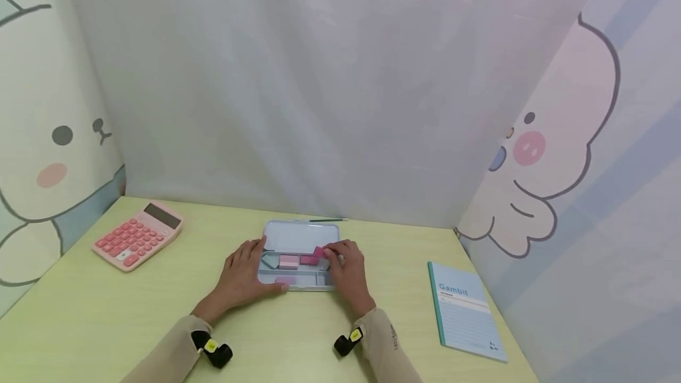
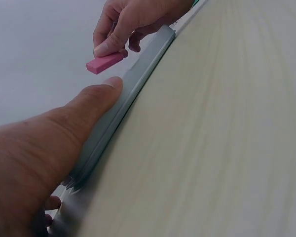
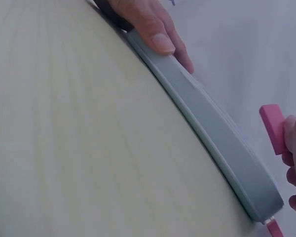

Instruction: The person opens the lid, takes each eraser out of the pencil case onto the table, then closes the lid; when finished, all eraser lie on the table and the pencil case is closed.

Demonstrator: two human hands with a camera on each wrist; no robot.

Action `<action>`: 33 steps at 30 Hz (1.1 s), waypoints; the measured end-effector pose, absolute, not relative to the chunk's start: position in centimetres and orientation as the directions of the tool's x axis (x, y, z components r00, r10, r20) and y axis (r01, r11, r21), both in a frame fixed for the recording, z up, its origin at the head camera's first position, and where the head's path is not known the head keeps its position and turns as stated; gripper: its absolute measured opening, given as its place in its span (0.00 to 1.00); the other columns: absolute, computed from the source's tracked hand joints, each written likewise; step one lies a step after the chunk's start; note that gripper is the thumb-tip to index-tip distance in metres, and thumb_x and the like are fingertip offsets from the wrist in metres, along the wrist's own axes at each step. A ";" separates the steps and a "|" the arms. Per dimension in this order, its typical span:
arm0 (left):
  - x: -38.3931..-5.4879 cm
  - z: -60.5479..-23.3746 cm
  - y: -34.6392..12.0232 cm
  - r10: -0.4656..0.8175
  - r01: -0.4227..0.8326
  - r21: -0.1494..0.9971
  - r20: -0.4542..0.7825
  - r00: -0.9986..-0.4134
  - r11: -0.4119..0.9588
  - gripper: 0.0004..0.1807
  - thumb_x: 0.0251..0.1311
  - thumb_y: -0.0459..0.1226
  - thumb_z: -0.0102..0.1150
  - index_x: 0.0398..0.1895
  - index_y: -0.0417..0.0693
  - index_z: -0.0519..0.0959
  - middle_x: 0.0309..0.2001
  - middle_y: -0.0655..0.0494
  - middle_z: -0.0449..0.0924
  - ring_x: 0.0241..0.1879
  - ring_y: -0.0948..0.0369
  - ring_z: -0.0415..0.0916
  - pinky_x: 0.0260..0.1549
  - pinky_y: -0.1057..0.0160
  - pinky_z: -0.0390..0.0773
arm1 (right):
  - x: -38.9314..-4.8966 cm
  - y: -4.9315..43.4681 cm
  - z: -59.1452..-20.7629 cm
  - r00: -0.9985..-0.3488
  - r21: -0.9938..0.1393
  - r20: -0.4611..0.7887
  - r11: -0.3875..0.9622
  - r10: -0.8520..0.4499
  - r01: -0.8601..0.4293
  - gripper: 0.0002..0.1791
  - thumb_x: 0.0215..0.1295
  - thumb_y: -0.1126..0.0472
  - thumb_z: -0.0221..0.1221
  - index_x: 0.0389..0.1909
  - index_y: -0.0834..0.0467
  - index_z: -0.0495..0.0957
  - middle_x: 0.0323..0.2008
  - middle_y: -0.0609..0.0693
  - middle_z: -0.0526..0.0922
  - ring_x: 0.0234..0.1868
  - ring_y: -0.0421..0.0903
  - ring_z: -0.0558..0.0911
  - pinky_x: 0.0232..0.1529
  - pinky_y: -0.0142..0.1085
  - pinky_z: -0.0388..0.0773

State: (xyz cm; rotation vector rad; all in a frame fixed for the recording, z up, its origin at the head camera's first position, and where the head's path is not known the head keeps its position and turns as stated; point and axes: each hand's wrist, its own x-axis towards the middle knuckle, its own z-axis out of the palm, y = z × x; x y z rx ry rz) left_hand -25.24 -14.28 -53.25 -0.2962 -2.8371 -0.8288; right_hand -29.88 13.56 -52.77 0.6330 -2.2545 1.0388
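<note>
A pale blue pencil case lies with its lid raised at the back. My left hand holds its left end, thumb along the front edge and fingers by the left side. My right hand pinches a bright pink eraser above the case's right part. Inside the case are a light pink block, a darker pink block and a grey-blue piece. A flat pinkish piece shows in the front compartment. The right hand hides part of the case's right end.
A pink calculator lies at the back left of the table. On the right is a blue notebook. A thin dark pencil-like stick lies behind the lid. Another pink item shows beside the case's right corner.
</note>
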 end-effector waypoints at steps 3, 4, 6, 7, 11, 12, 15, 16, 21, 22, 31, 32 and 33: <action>-25.3 -53.3 -14.3 0.141 0.236 0.509 0.219 -0.966 0.828 0.71 0.49 0.72 0.72 0.85 0.36 0.55 0.79 0.33 0.61 0.79 0.32 0.57 0.73 0.25 0.60 | -30.2 14.5 -52.1 -0.744 -0.580 0.666 0.587 -0.056 -0.564 0.05 0.75 0.61 0.66 0.42 0.54 0.91 0.38 0.48 0.86 0.40 0.42 0.80 0.41 0.32 0.78; -25.3 -53.3 -14.3 0.141 0.237 0.506 0.220 -0.965 0.829 0.71 0.49 0.72 0.72 0.85 0.36 0.55 0.79 0.33 0.62 0.79 0.32 0.57 0.73 0.25 0.61 | -30.3 14.8 -51.8 -0.742 -0.592 0.670 0.588 -0.021 -0.551 0.05 0.75 0.62 0.66 0.41 0.55 0.91 0.38 0.49 0.86 0.40 0.43 0.81 0.40 0.32 0.78; -25.3 -53.4 -14.3 0.142 0.239 0.503 0.223 -0.964 0.831 0.71 0.49 0.72 0.72 0.85 0.36 0.55 0.79 0.33 0.62 0.79 0.32 0.57 0.73 0.25 0.61 | -30.6 15.5 -51.2 -0.742 -0.610 0.669 0.600 0.040 -0.518 0.05 0.75 0.63 0.67 0.41 0.56 0.91 0.38 0.51 0.87 0.39 0.45 0.82 0.38 0.32 0.77; -25.3 -53.4 -14.3 0.141 0.239 0.502 0.224 -0.964 0.831 0.71 0.49 0.72 0.72 0.85 0.36 0.55 0.79 0.33 0.62 0.79 0.32 0.57 0.73 0.25 0.61 | -30.7 15.9 -51.0 -0.739 -0.614 0.670 0.610 0.066 -0.502 0.05 0.74 0.63 0.66 0.41 0.57 0.91 0.37 0.52 0.87 0.38 0.46 0.82 0.37 0.32 0.76; -25.3 -53.5 -14.4 0.141 0.240 0.498 0.228 -0.963 0.833 0.71 0.49 0.72 0.72 0.85 0.37 0.55 0.78 0.33 0.62 0.79 0.32 0.58 0.73 0.25 0.61 | -31.3 17.5 -50.6 -0.752 -0.634 0.645 0.647 0.139 -0.424 0.05 0.73 0.66 0.66 0.40 0.59 0.91 0.38 0.55 0.88 0.38 0.48 0.83 0.37 0.32 0.75; -25.3 -53.5 -14.4 0.142 0.241 0.496 0.230 -0.963 0.834 0.71 0.49 0.72 0.72 0.85 0.37 0.55 0.78 0.33 0.62 0.79 0.32 0.58 0.73 0.25 0.62 | -31.4 18.0 -50.6 -0.760 -0.642 0.632 0.652 0.153 -0.403 0.05 0.73 0.66 0.66 0.40 0.59 0.91 0.38 0.55 0.88 0.37 0.48 0.83 0.38 0.31 0.75; -25.3 -53.4 -14.4 0.144 0.245 0.494 0.234 -0.961 0.834 0.71 0.49 0.73 0.72 0.85 0.36 0.55 0.78 0.33 0.63 0.78 0.32 0.58 0.72 0.26 0.62 | -31.5 19.2 -50.7 -0.786 -0.672 0.587 0.659 0.195 -0.338 0.05 0.73 0.67 0.66 0.39 0.60 0.90 0.37 0.57 0.88 0.37 0.49 0.82 0.39 0.32 0.76; -25.3 -53.4 -14.3 0.145 0.247 0.495 0.235 -0.961 0.833 0.71 0.49 0.73 0.72 0.85 0.36 0.55 0.78 0.33 0.63 0.78 0.32 0.59 0.72 0.26 0.62 | -31.6 19.6 -50.7 -0.793 -0.682 0.572 0.659 0.211 -0.317 0.05 0.73 0.68 0.66 0.38 0.60 0.90 0.37 0.57 0.87 0.36 0.49 0.82 0.39 0.33 0.76; -25.2 -53.3 -14.3 0.146 0.247 0.496 0.234 -0.961 0.832 0.72 0.49 0.73 0.71 0.85 0.36 0.55 0.78 0.33 0.63 0.78 0.32 0.59 0.72 0.26 0.62 | -31.7 21.1 -51.3 -0.835 -0.727 0.473 0.659 0.281 -0.190 0.06 0.75 0.66 0.65 0.39 0.60 0.90 0.36 0.58 0.87 0.37 0.50 0.79 0.40 0.35 0.74; -25.2 -53.3 -14.3 0.145 0.247 0.496 0.234 -0.961 0.833 0.72 0.49 0.73 0.71 0.85 0.36 0.55 0.78 0.33 0.63 0.78 0.32 0.59 0.72 0.26 0.62 | -31.8 21.3 -51.4 -0.845 -0.731 0.449 0.663 0.289 -0.161 0.07 0.76 0.65 0.64 0.40 0.60 0.90 0.37 0.58 0.86 0.38 0.50 0.79 0.41 0.35 0.74; -24.9 -53.0 -14.3 0.142 0.245 0.499 0.236 -0.961 0.831 0.71 0.49 0.73 0.71 0.85 0.36 0.55 0.78 0.33 0.63 0.78 0.32 0.59 0.72 0.25 0.62 | -32.0 22.6 -52.3 -0.901 -0.717 0.327 0.696 0.286 -0.040 0.09 0.77 0.63 0.63 0.39 0.61 0.90 0.38 0.58 0.88 0.40 0.53 0.81 0.45 0.44 0.76; -24.9 -53.0 -14.3 0.142 0.246 0.501 0.236 -0.961 0.830 0.71 0.49 0.73 0.71 0.85 0.36 0.55 0.78 0.33 0.63 0.78 0.32 0.59 0.72 0.25 0.62 | -32.0 22.7 -52.4 -0.901 -0.706 0.332 0.706 0.278 -0.042 0.09 0.76 0.63 0.64 0.39 0.61 0.90 0.37 0.58 0.88 0.39 0.53 0.81 0.45 0.45 0.76; -24.9 -53.0 -14.3 0.143 0.246 0.501 0.235 -0.961 0.830 0.71 0.50 0.73 0.71 0.85 0.36 0.55 0.78 0.33 0.63 0.78 0.32 0.59 0.72 0.25 0.62 | -32.1 22.8 -52.5 -0.900 -0.692 0.339 0.721 0.272 -0.043 0.08 0.76 0.63 0.64 0.38 0.61 0.91 0.36 0.58 0.89 0.39 0.53 0.81 0.44 0.45 0.75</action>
